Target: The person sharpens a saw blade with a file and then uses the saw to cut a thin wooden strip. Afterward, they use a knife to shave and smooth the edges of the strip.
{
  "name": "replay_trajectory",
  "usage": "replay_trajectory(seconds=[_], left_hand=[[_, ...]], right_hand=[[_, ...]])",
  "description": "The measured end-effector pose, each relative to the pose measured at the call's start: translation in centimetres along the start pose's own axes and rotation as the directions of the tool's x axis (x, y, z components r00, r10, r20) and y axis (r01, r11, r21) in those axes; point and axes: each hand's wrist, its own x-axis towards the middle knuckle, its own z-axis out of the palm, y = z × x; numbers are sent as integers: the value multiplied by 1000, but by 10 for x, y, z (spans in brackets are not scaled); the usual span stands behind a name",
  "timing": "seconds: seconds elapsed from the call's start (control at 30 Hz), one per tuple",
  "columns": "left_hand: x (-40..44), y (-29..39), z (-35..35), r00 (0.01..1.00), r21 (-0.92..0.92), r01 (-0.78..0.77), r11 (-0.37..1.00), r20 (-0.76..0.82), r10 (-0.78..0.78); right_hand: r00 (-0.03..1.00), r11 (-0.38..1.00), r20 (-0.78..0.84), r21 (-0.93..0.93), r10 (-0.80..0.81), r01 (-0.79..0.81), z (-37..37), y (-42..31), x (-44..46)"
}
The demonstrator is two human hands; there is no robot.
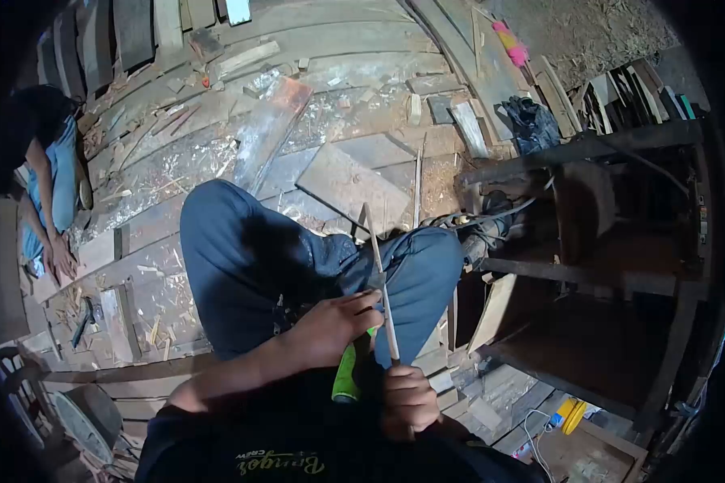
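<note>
My left hand (330, 328) is closed around a green-handled tool (347, 375), whose handle shows below the palm. The tool's working end is largely hidden, with a small grey part near the fingertips. Those fingertips lie against a thin wooden strip (387, 315). My right hand (411, 398) grips the strip near its lower end, in front of my torso. The strip slants up and slightly left over my bent legs, and its far tip rises past my knee. A flat wooden board (353, 187) lies on the floor beyond my legs.
At the left a co-worker's hands (59, 256) rest low on a board. Wood scraps and shavings litter the plank floor (161, 181). A dark wooden frame (612, 278) stands close on my right, with cables (491, 217) beside it. A yellow object (573, 416) lies lower right.
</note>
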Motion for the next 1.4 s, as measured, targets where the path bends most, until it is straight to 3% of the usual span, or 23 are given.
replay_trajectory(seconds=[0.03,0.1,0.17,0.23,0.3,0.37,0.43,0.5,0.57,0.6,0.73,0.83,0.9,0.97,1.03,1.07,1.13,1.2,1.23,1.3,1.4], left_hand=[[4,0,-4,1000,-79,19,997,8,-19],[-2,12,-1,1000,-53,25,998,-10,-25],[-9,15,6,997,50,-75,996,-15,76],[-4,-9,15,998,89,-52,995,-38,56],[6,-23,11,999,40,42,998,-12,-41],[-1,-11,4,999,-28,17,999,-42,-18],[-5,6,-6,993,-33,-105,994,-59,103],[-1,3,-2,994,43,-97,994,-38,98],[6,-19,7,984,-29,162,986,83,-159],[3,-22,8,992,-76,122,990,-8,-123],[-4,23,-11,998,-75,-32,997,-55,28],[3,-4,12,994,7,32,999,-107,-31],[5,-9,5,994,14,89,996,-71,-88],[-2,2,-6,996,-282,-71,957,26,82],[-13,21,27,994,-136,-43,990,89,56],[-13,17,31,997,-126,-55,991,47,62],[-14,10,24,998,-108,-67,992,2,68],[-17,-3,1,996,-105,84,991,16,-83],[-13,0,-8,996,-112,86,990,18,-84],[-7,16,-30,973,-134,160,978,-147,-179],[0,28,-31,994,-133,63,989,-79,-74]], right_hand=[[1000,1000,4,1,-10,10,2,3,0],[992,1000,-124,-9,7,-9,11,-5,-5],[997,1000,-80,11,6,-5,5,-4,0],[998,998,-16,-15,58,-58,6,-7,0],[998,1000,-61,-4,23,-23,10,-4,1],[993,1000,-116,0,24,-24,12,-4,0],[985,1000,-172,-7,-19,18,14,-4,-4],[991,999,-133,25,31,-28,11,-7,-7],[994,999,-104,-45,20,-25,15,-2,4],[995,999,-101,-45,10,-15,13,-2,4],[977,995,-199,-45,77,-88,14,-17,-8],[956,993,-293,-108,21,-55,19,-10,-10],[982,996,-187,-92,-14,-4,14,-6,-9],[983,996,-182,-79,30,-45,8,-7,-10],[972,988,-187,-40,140,-150,9,-18,-7],[923,990,-382,-104,46,-93,25,-10,3],[895,990,-445,-105,37,-93,28,-10,2],[814,987,-581,-133,-6,-88,36,-7,6],[814,986,-581,-134,0,-96,35,-7,6],[835,986,-550,-146,-10,-85,35,-7,1],[846,985,-533,-130,30,-117,35,-9,-6]])
